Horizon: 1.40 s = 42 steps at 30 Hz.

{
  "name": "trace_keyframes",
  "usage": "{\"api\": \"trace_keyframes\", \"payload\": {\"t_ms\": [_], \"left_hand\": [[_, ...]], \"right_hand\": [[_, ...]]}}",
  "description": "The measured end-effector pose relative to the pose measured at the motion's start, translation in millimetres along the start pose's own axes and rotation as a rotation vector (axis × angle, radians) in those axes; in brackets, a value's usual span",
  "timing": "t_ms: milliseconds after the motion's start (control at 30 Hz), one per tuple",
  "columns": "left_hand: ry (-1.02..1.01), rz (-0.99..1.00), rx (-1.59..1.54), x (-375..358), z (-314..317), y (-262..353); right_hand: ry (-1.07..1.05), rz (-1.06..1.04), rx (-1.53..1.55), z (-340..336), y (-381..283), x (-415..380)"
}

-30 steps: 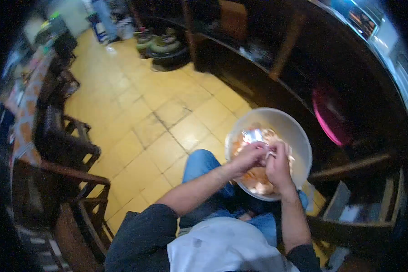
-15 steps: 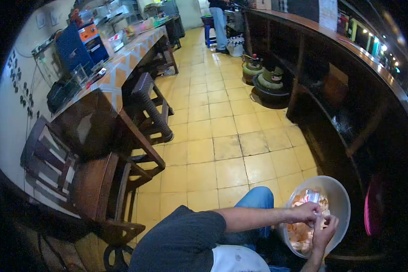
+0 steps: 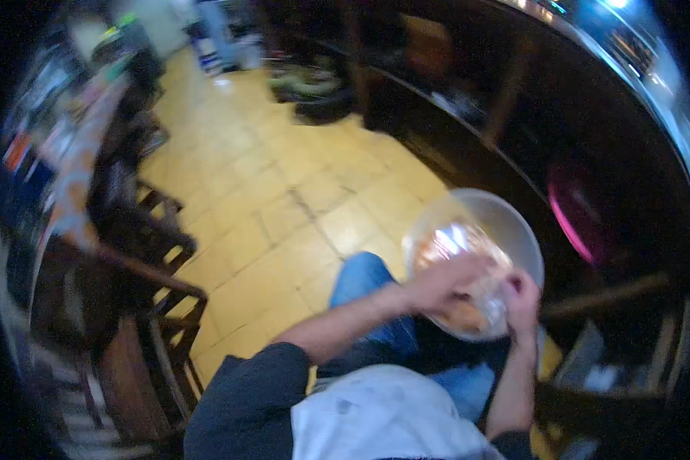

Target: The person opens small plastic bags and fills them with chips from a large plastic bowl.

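Observation:
A pale, translucent plastic tub (image 3: 525, 230) stands by my knees, holding pale orange pieces (image 3: 464, 316) whose kind I cannot make out. Over them lies a shiny clear plastic bag (image 3: 454, 239), and its loose end gathers between my hands. My right hand (image 3: 523, 300) pinches that end near the tub's right rim. Blurred by motion, my left hand (image 3: 448, 282) reaches across the bag with its fingers stretched out and the thumb apart below. What lies under the left fingers is hidden.
A pink round item (image 3: 573, 218) leans beside the dark wooden counter (image 3: 429, 115) on the right. Dark wooden furniture (image 3: 142, 268) lines the left of the yellow tiled floor (image 3: 284, 222). Gas cylinders (image 3: 307, 84) and a person's legs (image 3: 216, 34) are farther back.
The view has swung right and down, and is blurred. My hands have moved apart from their close pinch; the left now stretches over the bag, which shows more.

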<state>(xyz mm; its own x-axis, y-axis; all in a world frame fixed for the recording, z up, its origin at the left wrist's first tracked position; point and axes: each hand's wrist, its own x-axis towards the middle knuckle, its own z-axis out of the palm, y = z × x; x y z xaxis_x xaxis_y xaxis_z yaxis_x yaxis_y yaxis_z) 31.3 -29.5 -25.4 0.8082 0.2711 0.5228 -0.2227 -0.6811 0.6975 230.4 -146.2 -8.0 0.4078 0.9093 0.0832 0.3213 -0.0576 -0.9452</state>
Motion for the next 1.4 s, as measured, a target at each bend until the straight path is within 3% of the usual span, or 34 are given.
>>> {"api": "trace_keyframes", "payload": {"t_ms": [33,100,133,167,200,267,400,467,500,533,600,667,733,767,800,833,867,933,967,1000,1100,1167,1267,1300,1333,1400], "left_hand": [[-0.029,-0.090,-0.046,5,3,-3],[-0.086,-0.100,-0.057,14,14,-7],[-0.016,-0.165,-0.214,23,24,1],[0.056,-0.087,-0.126,24,38,-5],[0.051,-0.162,-0.236,28,42,-1],[0.031,-0.326,-0.078,28,45,-8],[-0.006,-0.456,-0.016,28,43,-15],[0.071,-0.566,-0.179,31,39,-8],[0.062,-0.536,-0.124,34,38,-5],[0.064,-0.534,-0.117,36,37,-6],[0.075,-0.311,-0.180,36,37,-4],[-0.002,-0.366,-0.163,37,35,0],[-0.057,-0.419,-0.035,39,28,1],[-0.199,-0.582,0.081,43,23,1],[-0.198,-0.581,0.082,39,26,-4],[-0.115,-0.518,-0.003,34,30,-12],[-0.032,-0.452,-0.087,31,33,-20],[0.047,-0.376,-0.170,34,37,-23],[0.125,-0.301,-0.255,34,40,-24],[0.125,-0.301,-0.255,37,39,-19],[0.376,-0.073,0.102,48,27,8],[0.351,-0.139,0.147,48,17,18],[0.266,-0.083,0.051,50,11,12],[0.197,0.011,0.242,52,6,6],[0.199,0.010,0.242,55,4,3],[0.280,0.018,0.190,62,1,0]], "right_hand": [[-0.033,-0.011,-0.119,1,-11,0],[-0.138,-0.085,0.090,8,-14,5],[-0.101,-0.133,0.055,14,-22,5],[-0.083,-0.250,-0.063,12,-20,8],[-0.076,-0.227,-0.004,10,-23,10],[0.042,-0.192,-0.107,-2,-33,11],[0.369,-0.226,0.210,-32,-46,20],[0.172,-0.353,0.196,-35,-42,14],[0.108,-0.434,-0.163,-30,-53,6],[0.055,-0.478,-0.316,-26,-53,3],[-0.038,-0.595,-0.608,-17,-51,-3],[-0.143,-0.316,-0.471,-19,-44,5],[-0.040,-0.388,-0.373,-23,-45,12],[0.055,-0.299,-0.151,-26,-45,17],[0.149,-0.208,0.070,-29,-46,20],[0.133,-0.437,0.027,-25,-50,23],[0.133,-0.442,0.027,-24,-56,21],[-0.146,-0.440,-0.517,-22,-65,11],[-0.248,-0.268,-0.473,-19,-55,14],[-0.248,-0.268,-0.473,-17,-53,15],[-0.001,-0.140,-0.259,-10,-48,21],[0.007,-0.143,-0.227,-8,-33,27],[0.061,-0.156,-0.066,-16,-32,35],[-0.067,-0.070,-0.066,-19,-41,34],[-0.191,0.016,-0.063,-21,-45,34],[-0.142,-0.019,-0.028,-24,-40,35]]}}
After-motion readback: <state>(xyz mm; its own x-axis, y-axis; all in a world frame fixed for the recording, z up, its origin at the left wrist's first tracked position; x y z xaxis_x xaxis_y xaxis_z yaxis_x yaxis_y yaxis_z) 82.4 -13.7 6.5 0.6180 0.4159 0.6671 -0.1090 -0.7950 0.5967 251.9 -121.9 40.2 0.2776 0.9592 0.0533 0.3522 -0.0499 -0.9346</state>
